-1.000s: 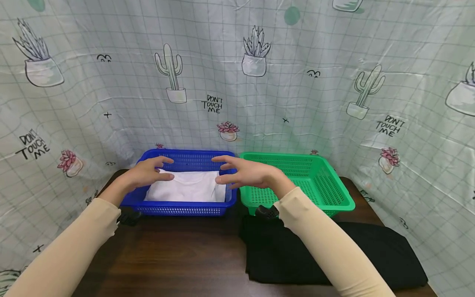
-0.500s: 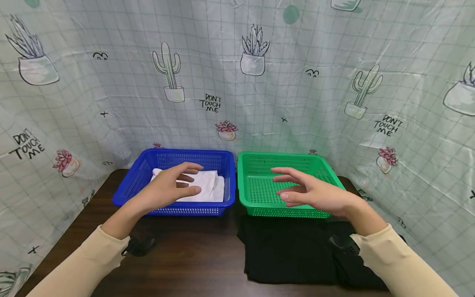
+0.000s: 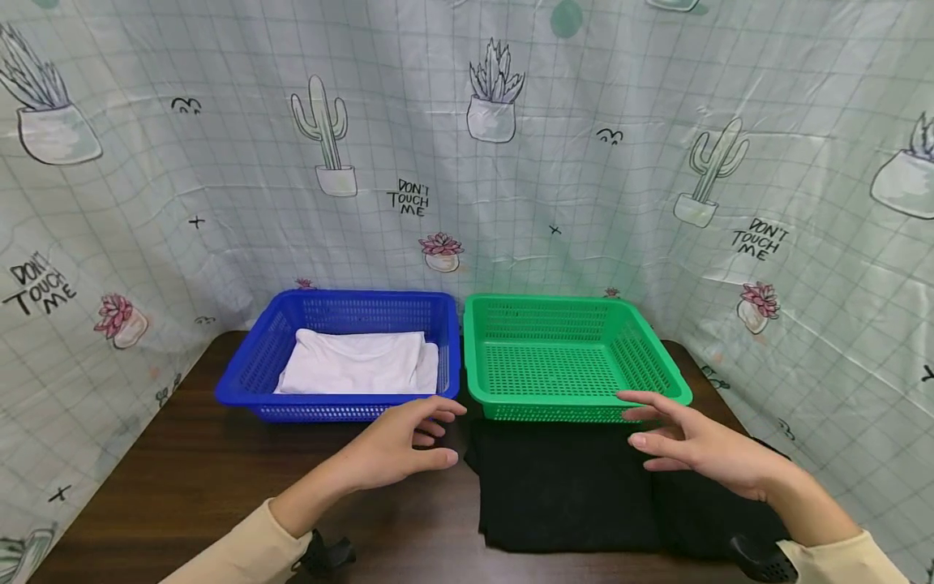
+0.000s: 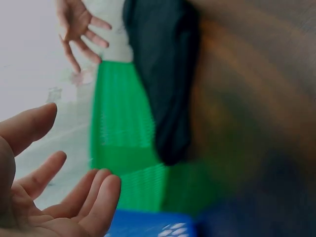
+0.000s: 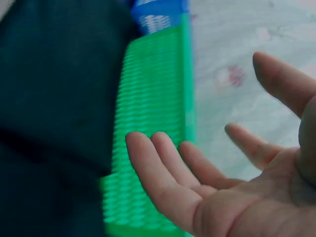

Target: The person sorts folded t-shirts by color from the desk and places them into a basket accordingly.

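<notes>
My left hand (image 3: 394,446) hovers over the table between the blue basket and the black cloth, its fingers loosely bent and holding nothing. Over the right part of the folded black cloth (image 3: 565,487) is my right hand (image 3: 700,446), relaxed, with nothing in it; its fingertips overlap the front rim of the green basket (image 3: 547,401) in the head view. Each wrist view shows bare, spread fingers: left fingers (image 4: 103,202) and right fingers (image 5: 153,173). A folded white cloth (image 3: 357,362) lies in the blue basket (image 3: 237,381).
Both baskets stand side by side at the back of the dark wooden table (image 3: 168,478). Behind them hangs a pale curtain (image 3: 525,203) printed with cacti and potted plants. Dark devices are strapped at both wrists.
My hands have drawn back from the blue basket toward the right and nearer to me. The right hand passed the green basket to the black cloth. The white cloth stays in the blue basket.
</notes>
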Available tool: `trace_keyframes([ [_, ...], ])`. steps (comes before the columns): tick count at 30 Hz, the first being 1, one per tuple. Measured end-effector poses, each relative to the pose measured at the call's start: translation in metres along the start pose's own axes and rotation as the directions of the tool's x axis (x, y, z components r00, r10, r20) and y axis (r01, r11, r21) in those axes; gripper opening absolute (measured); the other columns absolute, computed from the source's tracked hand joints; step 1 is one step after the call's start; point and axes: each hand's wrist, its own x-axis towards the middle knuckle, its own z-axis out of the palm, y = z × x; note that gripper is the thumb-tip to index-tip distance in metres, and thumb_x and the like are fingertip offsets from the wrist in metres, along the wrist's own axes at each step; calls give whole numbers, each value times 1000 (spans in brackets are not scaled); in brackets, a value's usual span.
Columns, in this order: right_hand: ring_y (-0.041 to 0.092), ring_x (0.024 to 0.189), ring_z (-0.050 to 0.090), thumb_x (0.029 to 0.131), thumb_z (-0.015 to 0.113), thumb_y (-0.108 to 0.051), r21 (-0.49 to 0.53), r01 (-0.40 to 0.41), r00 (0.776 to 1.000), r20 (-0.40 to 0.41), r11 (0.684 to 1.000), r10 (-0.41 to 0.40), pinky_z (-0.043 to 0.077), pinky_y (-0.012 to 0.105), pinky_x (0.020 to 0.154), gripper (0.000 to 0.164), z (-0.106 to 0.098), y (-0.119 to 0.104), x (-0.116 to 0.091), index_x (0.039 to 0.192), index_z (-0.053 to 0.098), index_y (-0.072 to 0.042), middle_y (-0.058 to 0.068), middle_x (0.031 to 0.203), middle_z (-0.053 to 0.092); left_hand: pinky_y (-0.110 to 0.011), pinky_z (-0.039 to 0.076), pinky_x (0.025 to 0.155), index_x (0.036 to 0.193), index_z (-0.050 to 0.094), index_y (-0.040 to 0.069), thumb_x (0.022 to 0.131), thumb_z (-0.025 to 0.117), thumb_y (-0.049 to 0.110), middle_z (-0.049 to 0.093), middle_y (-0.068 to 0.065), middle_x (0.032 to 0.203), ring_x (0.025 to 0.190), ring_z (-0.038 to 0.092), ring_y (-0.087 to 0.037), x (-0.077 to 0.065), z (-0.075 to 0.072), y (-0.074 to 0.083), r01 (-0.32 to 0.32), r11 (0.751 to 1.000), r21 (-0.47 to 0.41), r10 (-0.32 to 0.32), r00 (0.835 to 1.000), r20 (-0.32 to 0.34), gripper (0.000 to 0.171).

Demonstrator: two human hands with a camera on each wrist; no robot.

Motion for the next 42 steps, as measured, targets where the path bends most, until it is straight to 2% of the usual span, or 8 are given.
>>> trace_keyframes([
  [4,48,139,52,113,55,-23,21,-78,997,3,997,78,58,48,101,74,0,24,-8,170,11,-7,40,161,25,-50,52,108,149,57,9,98,79,21,60,-20,145,133,59,-40,8,18,-11,31,999,-37,-30,999,16,56],
  [6,50,138,53,113,54,-23,45,-111,994,6,993,111,58,51,100,76,0,33,-10,169,7,-3,43,159,24,-52,51,109,150,56,8,98,80,21,58,-22,147,135,57,-40,12,25,-16,42,998,-42,-42,999,21,59],
  [10,48,135,56,114,53,-24,95,-157,987,-1,983,158,58,53,99,78,1,42,-10,168,3,1,45,156,29,-55,49,110,152,52,9,96,81,21,55,-25,149,136,55,-42,18,37,-22,84,995,-56,-83,996,25,65],
  [16,45,130,59,113,55,-27,76,-199,980,5,977,199,59,54,97,80,9,41,-9,168,3,0,40,150,39,-60,48,108,157,47,13,95,82,22,51,-27,152,137,54,-44,23,50,-25,171,979,-111,-166,985,53,72],
  [27,49,137,51,112,58,-31,36,-213,977,-25,976,213,54,62,100,82,29,51,0,170,6,-7,40,154,32,-56,54,100,158,45,18,92,84,20,52,-23,147,135,55,-39,34,61,-25,243,948,-206,-231,970,80,76],
  [35,58,153,12,110,61,-30,148,-227,970,-60,963,238,36,78,106,82,46,64,11,171,8,-20,36,167,8,-62,45,111,158,46,16,87,86,7,44,-24,158,141,48,-47,36,67,-25,279,920,-275,-258,960,111,82],
  [39,59,156,-9,108,64,-25,184,-201,976,-48,962,213,17,88,108,81,52,66,14,172,13,-22,32,171,-12,-65,43,113,161,43,20,85,86,0,32,-26,166,146,40,-57,36,70,-24,277,905,-322,-250,961,121,89],
  [42,57,155,-20,108,63,-20,238,-169,983,-33,957,182,6,87,111,78,55,65,17,171,17,-19,27,172,-22,-66,43,113,161,42,25,84,85,-4,25,-23,170,148,34,-61,36,74,-25,261,901,-345,-230,964,129,93],
])
